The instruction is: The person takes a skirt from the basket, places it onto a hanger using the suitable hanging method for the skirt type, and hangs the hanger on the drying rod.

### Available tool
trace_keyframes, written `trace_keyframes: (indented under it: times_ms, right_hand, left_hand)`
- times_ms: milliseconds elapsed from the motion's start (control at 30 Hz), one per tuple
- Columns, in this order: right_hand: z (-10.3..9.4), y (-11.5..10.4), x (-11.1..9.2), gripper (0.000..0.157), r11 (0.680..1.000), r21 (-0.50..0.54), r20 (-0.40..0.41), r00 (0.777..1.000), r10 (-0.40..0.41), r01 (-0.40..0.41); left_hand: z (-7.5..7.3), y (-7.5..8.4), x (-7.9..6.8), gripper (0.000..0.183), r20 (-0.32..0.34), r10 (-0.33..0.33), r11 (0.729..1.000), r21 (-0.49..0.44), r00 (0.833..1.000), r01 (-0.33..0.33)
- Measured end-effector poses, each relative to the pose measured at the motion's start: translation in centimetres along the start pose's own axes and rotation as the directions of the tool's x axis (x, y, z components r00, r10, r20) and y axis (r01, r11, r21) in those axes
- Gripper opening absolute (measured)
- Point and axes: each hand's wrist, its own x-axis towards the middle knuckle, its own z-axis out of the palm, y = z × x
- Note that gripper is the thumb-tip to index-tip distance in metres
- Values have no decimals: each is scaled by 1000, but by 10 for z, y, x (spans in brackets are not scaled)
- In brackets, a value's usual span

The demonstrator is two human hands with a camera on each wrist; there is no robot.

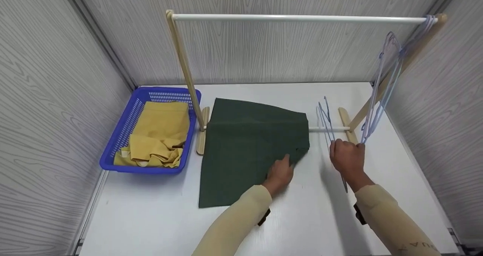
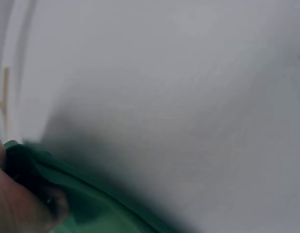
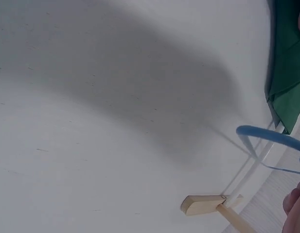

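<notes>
A dark green flared garment (image 1: pixel 241 154) lies flat across the table and over the rack's lower bar. My left hand (image 1: pixel 280 174) pinches its near right edge, and the left wrist view shows thumb and fingers on the green cloth (image 2: pixel 101 208). To the right of the garment, my right hand (image 1: pixel 348 158) grips a blue hanger (image 1: pixel 330 124), raised above the table with its shadow beneath. The right wrist view has one looped end of this hanger (image 3: pixel 269 133) in front of the fingers (image 3: pixel 295 208); the rest is out of frame.
A blue basket (image 1: pixel 119 135) with folded yellow clothing (image 1: pixel 162 120) stands at the left. The wooden rack's white top rail (image 1: pixel 294 18) spans above the table (image 1: pixel 147 210). Several pale purple and blue hangers (image 1: pixel 374 88) hang at its right end. Walls enclose the back and sides.
</notes>
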Motion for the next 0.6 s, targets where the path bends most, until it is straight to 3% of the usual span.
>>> trace_keyframes:
  times_ms: [100,200,333,467,600]
  right_hand:
    - [-1,0,1,38,999,2,57,998,41,-41]
    - [-1,-2,2,39,998,-2,99,993,70,-70]
    - [-1,-6,5,39,996,-16,133,987,86,-84]
    - [0,-12,7,34,997,-5,92,993,75,-74]
    - [3,-16,7,29,998,39,8,999,53,-53]
  left_hand:
    - [-16,0,0,39,-57,52,998,-43,997,-54]
    - [-27,0,-1,36,-126,130,991,33,983,-127]
    - [-36,-1,-4,38,-152,163,982,121,975,-145]
    - [-43,-5,-6,38,-179,176,977,152,968,-149]
    - [-51,-9,-4,36,-271,180,978,149,946,-143]
